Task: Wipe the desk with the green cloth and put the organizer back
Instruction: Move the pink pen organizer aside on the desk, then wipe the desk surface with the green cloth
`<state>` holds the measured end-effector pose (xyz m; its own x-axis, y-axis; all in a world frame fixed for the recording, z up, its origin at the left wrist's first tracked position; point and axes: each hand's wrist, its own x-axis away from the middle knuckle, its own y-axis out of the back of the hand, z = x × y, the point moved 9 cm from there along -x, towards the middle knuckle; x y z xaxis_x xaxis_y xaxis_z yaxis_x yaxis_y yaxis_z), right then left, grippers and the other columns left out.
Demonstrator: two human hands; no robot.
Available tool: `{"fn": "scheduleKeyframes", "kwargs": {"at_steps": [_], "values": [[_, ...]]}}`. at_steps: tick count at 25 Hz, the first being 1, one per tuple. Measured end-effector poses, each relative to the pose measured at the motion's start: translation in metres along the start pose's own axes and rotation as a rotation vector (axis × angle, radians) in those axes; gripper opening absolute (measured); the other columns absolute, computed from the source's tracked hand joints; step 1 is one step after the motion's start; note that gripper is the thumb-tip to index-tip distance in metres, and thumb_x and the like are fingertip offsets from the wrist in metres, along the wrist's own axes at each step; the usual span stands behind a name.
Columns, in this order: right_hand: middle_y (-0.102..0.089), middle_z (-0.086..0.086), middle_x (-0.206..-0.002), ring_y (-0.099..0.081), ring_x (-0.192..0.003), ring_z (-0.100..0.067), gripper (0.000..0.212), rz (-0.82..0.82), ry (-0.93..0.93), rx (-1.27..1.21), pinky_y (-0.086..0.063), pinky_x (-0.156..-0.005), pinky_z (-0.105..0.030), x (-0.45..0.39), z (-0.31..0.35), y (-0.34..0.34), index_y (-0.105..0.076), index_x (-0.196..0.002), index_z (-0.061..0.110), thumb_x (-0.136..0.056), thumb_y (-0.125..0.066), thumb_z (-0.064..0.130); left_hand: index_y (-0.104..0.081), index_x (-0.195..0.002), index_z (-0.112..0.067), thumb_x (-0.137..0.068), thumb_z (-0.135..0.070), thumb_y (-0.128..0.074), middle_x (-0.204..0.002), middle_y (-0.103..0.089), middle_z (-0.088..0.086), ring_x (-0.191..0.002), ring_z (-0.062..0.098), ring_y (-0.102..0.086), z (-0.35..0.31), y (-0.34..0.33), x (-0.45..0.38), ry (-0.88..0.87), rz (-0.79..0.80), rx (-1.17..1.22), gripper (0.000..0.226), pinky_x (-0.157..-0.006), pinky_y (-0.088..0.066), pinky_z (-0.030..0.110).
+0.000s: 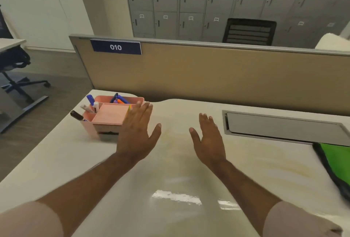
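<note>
Hands flat, fingers spread: left hand (137, 130) beside organizer (108, 115), right hand (207, 138).

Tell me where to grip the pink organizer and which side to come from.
Grip the organizer by its two flat outer walls, low down, one hand per side. The left hand is already at its right wall; bring the right hand round to the opposite wall. Pens stick out of the top, so keep it level and avoid gripping from above.
</note>
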<state>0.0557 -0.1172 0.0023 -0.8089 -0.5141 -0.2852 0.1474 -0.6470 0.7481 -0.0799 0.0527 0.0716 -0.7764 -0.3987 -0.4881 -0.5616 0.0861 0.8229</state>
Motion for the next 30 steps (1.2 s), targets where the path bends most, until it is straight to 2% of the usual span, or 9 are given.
{"fn": "scheduleKeyframes", "kwargs": {"at_steps": [4, 7, 9, 13, 17, 20, 24, 27, 30], "values": [[-0.023, 0.000, -0.160, -0.011, -0.149, -0.014, 0.064, -0.022, -0.120, 0.094, -0.005, -0.119, -0.028, 0.032, -0.084, 0.060, -0.022, -0.152, 0.018, -0.097, -0.038, 0.049, -0.020, -0.152, -0.018, -0.095, -0.056, -0.031, -0.161, -0.016, -0.002, -0.148, 0.012, -0.007, -0.074, -0.062, 0.013, -0.030, 0.216, 0.063, 0.069, -0.117, -0.003, 0.028], [-0.024, -0.003, -0.160, -0.013, -0.149, -0.016, 0.063, -0.074, -0.199, 0.161, -0.003, -0.118, -0.026, 0.055, -0.152, 0.124, -0.023, -0.151, 0.016, -0.098, -0.038, 0.047, -0.014, -0.152, -0.020, -0.095, -0.059, -0.025, -0.162, -0.010, -0.004, -0.148, 0.010, -0.002, -0.151, -0.099, 0.021, -0.130, 0.300, 0.078, 0.070, -0.117, 0.002, 0.025], [-0.025, -0.004, -0.159, -0.014, -0.149, -0.017, 0.063, -0.101, -0.245, 0.204, -0.003, -0.118, -0.027, 0.069, -0.192, 0.166, -0.025, -0.151, 0.014, -0.098, -0.040, 0.046, -0.015, -0.152, -0.019, -0.095, -0.058, -0.026, -0.161, -0.012, -0.003, -0.148, 0.011, -0.004, -0.202, -0.115, 0.023, -0.187, 0.314, 0.106, 0.070, -0.117, 0.003, 0.025], [-0.029, -0.009, -0.157, -0.019, -0.147, -0.024, 0.062, -0.136, -0.318, 0.272, -0.011, -0.120, -0.037, 0.099, -0.255, 0.237, -0.028, -0.150, 0.010, -0.098, -0.042, 0.042, -0.021, -0.151, -0.020, -0.096, -0.055, -0.029, -0.160, -0.018, -0.003, -0.148, 0.012, -0.009, -0.300, -0.142, 0.028, -0.263, 0.345, 0.188, 0.066, -0.117, -0.001, 0.025], [-0.037, -0.013, -0.153, -0.026, -0.144, -0.030, 0.055, -0.142, -0.395, 0.325, -0.018, -0.120, -0.041, 0.118, -0.310, 0.287, -0.035, -0.146, 0.006, -0.097, -0.047, 0.030, -0.030, -0.148, -0.024, -0.097, -0.050, -0.033, -0.155, -0.032, -0.004, -0.144, 0.014, -0.023, -0.386, -0.176, 0.033, -0.310, 0.422, 0.271, 0.057, -0.116, -0.016, 0.029], [-0.048, -0.019, -0.143, -0.039, -0.134, -0.037, 0.051, -0.142, -0.487, 0.371, -0.029, -0.113, -0.044, 0.129, -0.349, 0.318, -0.045, -0.140, 0.003, -0.091, -0.055, 0.015, -0.038, -0.144, -0.024, -0.095, -0.043, -0.044, -0.147, -0.043, -0.001, -0.134, 0.017, -0.038, -0.438, -0.209, 0.039, -0.278, 0.570, 0.358, 0.053, -0.108, -0.031, 0.031], [-0.054, -0.020, -0.122, -0.047, -0.112, -0.039, 0.049, -0.112, -0.624, 0.431, -0.042, -0.093, -0.046, 0.140, -0.387, 0.343, -0.050, -0.136, 0.005, -0.088, -0.053, 0.016, -0.043, -0.141, -0.018, -0.091, -0.038, -0.053, -0.133, -0.053, 0.008, -0.124, 0.026, -0.048, -0.487, -0.244, 0.041, -0.147, 0.682, 0.392, 0.055, -0.103, -0.040, 0.036], [-0.051, -0.019, -0.111, -0.046, -0.106, -0.038, 0.044, -0.105, -0.665, 0.421, -0.043, -0.087, -0.045, 0.140, -0.404, 0.351, -0.053, -0.131, 0.004, -0.090, -0.051, 0.019, -0.050, -0.132, -0.011, -0.090, -0.037, -0.055, -0.132, -0.053, 0.013, -0.121, 0.029, -0.050, -0.510, -0.262, 0.036, -0.052, 0.701, 0.341, 0.050, -0.101, -0.040, 0.038], [-0.051, -0.020, -0.109, -0.047, -0.105, -0.039, 0.041, -0.076, -0.704, 0.421, -0.043, -0.087, -0.045, 0.137, -0.414, 0.349, -0.055, -0.126, 0.003, -0.090, -0.052, 0.024, -0.056, -0.120, -0.007, -0.089, -0.035, -0.059, -0.123, -0.053, 0.015, -0.112, 0.031, -0.055, -0.518, -0.275, 0.033, 0.052, 0.683, 0.268, 0.042, -0.094, -0.046, 0.037]]}}
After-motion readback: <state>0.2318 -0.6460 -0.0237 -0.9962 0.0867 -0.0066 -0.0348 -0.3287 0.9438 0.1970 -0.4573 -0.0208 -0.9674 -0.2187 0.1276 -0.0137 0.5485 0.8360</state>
